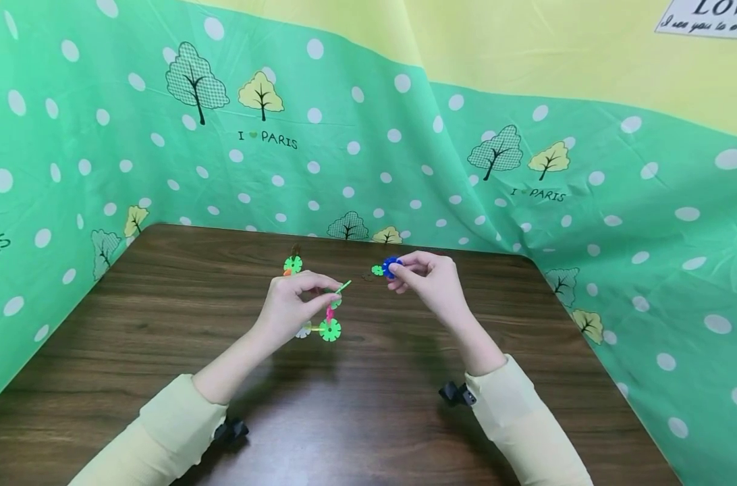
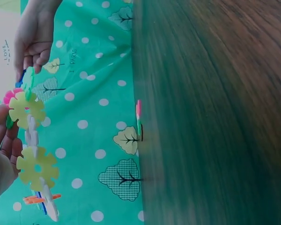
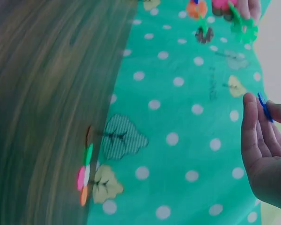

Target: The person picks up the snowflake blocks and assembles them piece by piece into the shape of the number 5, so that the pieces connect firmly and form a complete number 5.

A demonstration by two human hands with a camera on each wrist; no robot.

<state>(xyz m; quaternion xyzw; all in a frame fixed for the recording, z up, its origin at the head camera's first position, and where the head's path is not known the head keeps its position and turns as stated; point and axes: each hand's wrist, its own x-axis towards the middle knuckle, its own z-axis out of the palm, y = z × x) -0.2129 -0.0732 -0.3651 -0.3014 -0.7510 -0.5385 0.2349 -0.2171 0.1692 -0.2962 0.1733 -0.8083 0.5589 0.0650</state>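
Observation:
My left hand (image 1: pixel 295 297) pinches a linked chain of plastic snowflake discs, a light-green disc (image 1: pixel 344 287) standing edge-on at its fingertips. Below the hand hang a notched green disc (image 1: pixel 330 330) and a pink disc (image 1: pixel 329 314); another green disc (image 1: pixel 292 264) shows beyond the knuckles. Yellow discs (image 2: pixel 37 168) and white ones join the chain in the left wrist view. Part of the chain is hidden by the hand. To the right, my right hand (image 1: pixel 434 280) holds a single blue snowflake disc (image 1: pixel 390 267) between thumb and fingers, apart from the chain.
Loose discs lie flat near the table's far edge, among them a green disc (image 1: pixel 377 271) and a pink disc (image 3: pixel 80 178). The dark wooden table (image 1: pixel 368 418) meets a green dotted curtain (image 1: pixel 356 169) at the back and sides.

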